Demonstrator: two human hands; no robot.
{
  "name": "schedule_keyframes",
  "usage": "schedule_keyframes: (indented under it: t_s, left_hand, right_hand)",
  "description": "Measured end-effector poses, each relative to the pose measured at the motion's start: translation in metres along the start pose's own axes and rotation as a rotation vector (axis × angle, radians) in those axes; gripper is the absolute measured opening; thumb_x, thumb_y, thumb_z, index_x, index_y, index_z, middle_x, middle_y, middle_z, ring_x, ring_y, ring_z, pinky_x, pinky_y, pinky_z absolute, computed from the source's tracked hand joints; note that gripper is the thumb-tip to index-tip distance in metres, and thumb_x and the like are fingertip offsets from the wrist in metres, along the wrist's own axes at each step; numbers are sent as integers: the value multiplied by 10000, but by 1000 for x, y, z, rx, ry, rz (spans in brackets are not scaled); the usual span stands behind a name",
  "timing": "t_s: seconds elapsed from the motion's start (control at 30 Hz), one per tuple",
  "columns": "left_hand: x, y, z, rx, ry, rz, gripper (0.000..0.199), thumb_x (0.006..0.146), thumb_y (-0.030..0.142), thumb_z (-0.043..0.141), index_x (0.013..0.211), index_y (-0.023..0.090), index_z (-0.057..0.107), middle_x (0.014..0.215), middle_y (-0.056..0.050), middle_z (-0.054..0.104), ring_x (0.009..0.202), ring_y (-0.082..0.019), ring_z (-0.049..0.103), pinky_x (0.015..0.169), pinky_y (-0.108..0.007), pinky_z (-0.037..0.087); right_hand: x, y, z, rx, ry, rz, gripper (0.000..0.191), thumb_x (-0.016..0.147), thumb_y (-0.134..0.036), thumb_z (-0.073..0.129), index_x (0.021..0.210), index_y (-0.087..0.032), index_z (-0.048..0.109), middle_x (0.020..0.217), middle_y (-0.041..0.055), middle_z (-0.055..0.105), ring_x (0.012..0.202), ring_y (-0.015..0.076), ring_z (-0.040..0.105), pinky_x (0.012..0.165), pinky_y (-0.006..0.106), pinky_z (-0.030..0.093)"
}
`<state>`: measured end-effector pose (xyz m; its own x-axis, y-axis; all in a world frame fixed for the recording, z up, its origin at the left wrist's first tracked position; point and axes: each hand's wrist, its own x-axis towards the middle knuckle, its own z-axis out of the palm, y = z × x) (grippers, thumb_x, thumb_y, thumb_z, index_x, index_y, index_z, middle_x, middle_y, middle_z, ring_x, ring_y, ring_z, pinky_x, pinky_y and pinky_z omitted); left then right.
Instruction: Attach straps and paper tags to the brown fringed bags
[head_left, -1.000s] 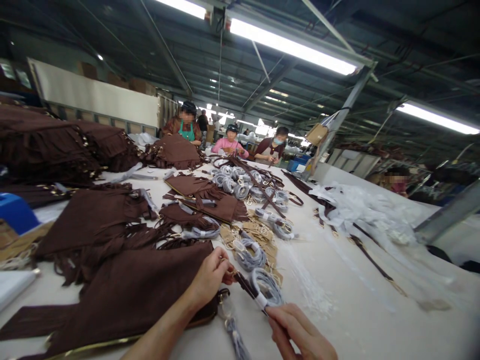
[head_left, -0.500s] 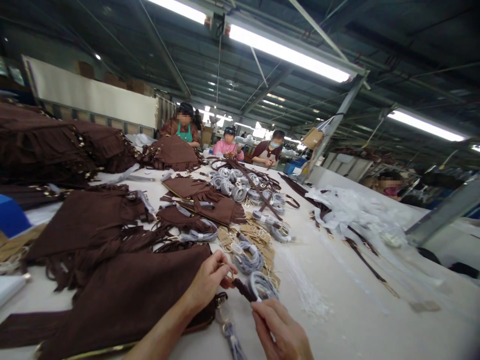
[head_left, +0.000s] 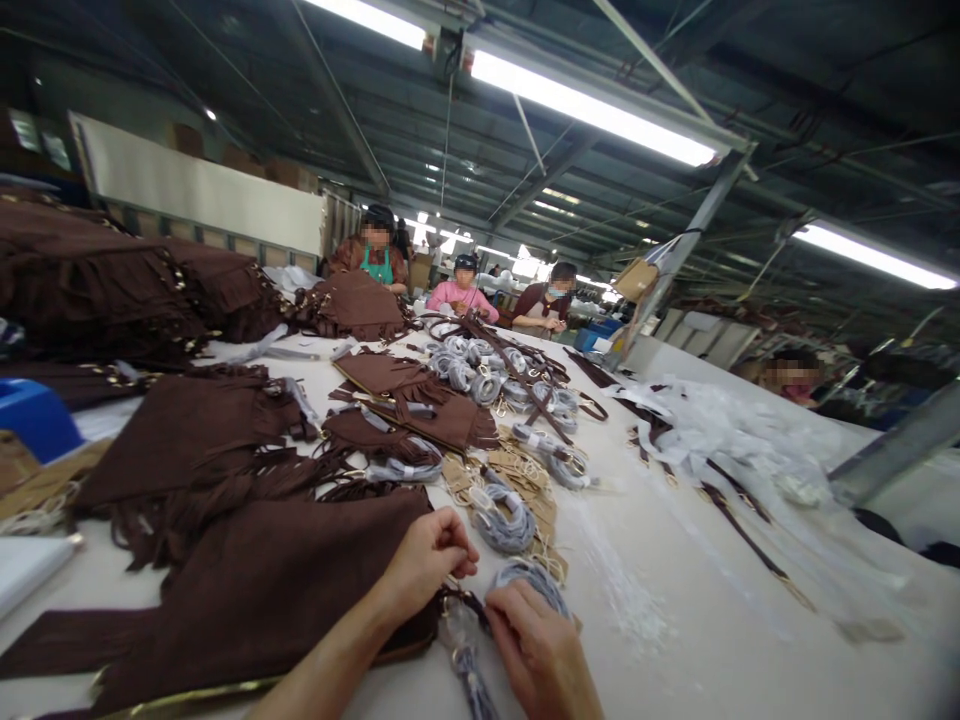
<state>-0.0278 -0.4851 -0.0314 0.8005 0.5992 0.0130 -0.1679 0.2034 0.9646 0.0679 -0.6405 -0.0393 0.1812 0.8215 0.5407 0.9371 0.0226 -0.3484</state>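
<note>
My left hand [head_left: 439, 552] is closed, thumb and fingers pinched together above the right edge of a brown suede bag [head_left: 300, 580]. What lies between those fingertips is hidden. My right hand [head_left: 538, 640] is closed around the dark end of a strap [head_left: 475, 604], whose length is mostly covered by the hand. Just below the gap between my hands, a grey wrapped strap [head_left: 468, 668] with clear plastic around its top hangs by the bag's edge. A coiled, grey-wrapped strap [head_left: 534, 578] lies directly behind my right hand.
More coiled straps [head_left: 504, 518] lie on brown cardboard tags [head_left: 555, 530]. Fringed brown bags [head_left: 187, 425] are piled at left, near a blue bin [head_left: 37, 415]. Clear plastic wrapping [head_left: 720, 430] and loose dark straps [head_left: 757, 545] spread over the white table [head_left: 675, 640] at right. Several people sit beyond.
My right hand has moved slightly left and up, closer to my left hand. The metal ring seen at my left fingertips before is now out of sight. The view has shifted slightly.
</note>
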Motion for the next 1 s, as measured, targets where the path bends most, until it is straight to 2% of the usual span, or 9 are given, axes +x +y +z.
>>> schedule_keyframes:
  t_s: [0.13, 0.23, 0.43, 0.53, 0.63, 0.73, 0.8, 0.87, 1.0]
  left_hand:
    - [-11, 21, 4, 93, -16, 155, 63, 637, 140, 590, 686, 171, 566, 697, -9, 687, 697, -144, 619, 689, -244, 453]
    - [-18, 35, 6, 203, -19, 279, 38, 673, 138, 594, 690, 161, 619, 745, -16, 673, 769, -157, 607, 745, -248, 449]
    - [-29, 44, -1, 201, 46, 268, 46, 687, 140, 575, 724, 163, 589, 713, -9, 658, 695, -147, 602, 684, -244, 465]
    - [-53, 56, -22, 427, -2, 258, 290, 709, 133, 598, 996, 171, 624, 965, -54, 718, 900, -193, 651, 845, -306, 490]
    - [-95, 75, -55, 1045, -143, 176, 696, 658, 185, 747, 1313, 219, 512, 1393, -133, 544, 1274, -304, 494, 1077, -467, 372]
    - [-136, 86, -89, 1540, -159, -10, 802, 619, 188, 804, 1356, 174, 486, 1500, -223, 396, 1380, -416, 349, 1102, -621, 282]
    - [-151, 86, -106, 1661, -145, -40, 570, 703, 145, 731, 1249, 130, 567, 1426, -240, 479, 1326, -406, 435, 1070, -579, 355]
    - [-155, 83, -117, 1676, -172, 10, 246, 803, 81, 590, 1038, 128, 647, 1207, -195, 646, 1135, -332, 608, 956, -448, 478]
    - [-140, 91, -126, 1623, -132, 68, 179, 884, 93, 481, 803, 168, 622, 808, -82, 705, 753, -221, 669, 699, -284, 491]
  right_hand:
    - [12, -9, -2, 229, 11, 199, 154, 915, -247, 519, 899, -225, 671, 774, 15, 684, 672, 162, 638, 627, 228, 486]
    - [26, -14, 2, 423, -18, 367, 212, 903, -323, 534, 972, -211, 701, 773, 16, 692, 688, 176, 626, 648, 245, 488]
    - [41, -17, 9, 586, -73, 395, 226, 869, -389, 563, 813, -200, 674, 752, 5, 640, 720, 173, 567, 691, 262, 444]
    - [42, -15, 1, 587, -163, 434, 273, 885, -438, 530, 792, -203, 632, 629, -31, 542, 574, 136, 469, 560, 245, 380]
    - [49, -7, -27, 587, -149, 448, 309, 873, -488, 548, 751, -207, 589, 590, -52, 469, 511, 111, 378, 486, 231, 309]
    - [64, 7, -70, 579, -77, 419, 327, 846, -539, 593, 812, -214, 610, 660, -31, 524, 541, 114, 406, 494, 231, 333]
    - [75, 14, -98, 557, 8, 410, 352, 802, -569, 646, 831, -219, 631, 694, -16, 545, 569, 122, 436, 497, 231, 354]
    - [86, 16, -123, 593, 84, 400, 373, 747, -584, 704, 812, -221, 646, 693, -11, 542, 564, 117, 438, 478, 221, 354]
    - [97, 6, -159, 765, 54, 464, 420, 618, -551, 819, 810, -211, 664, 619, -20, 507, 459, 88, 383, 390, 205, 294]
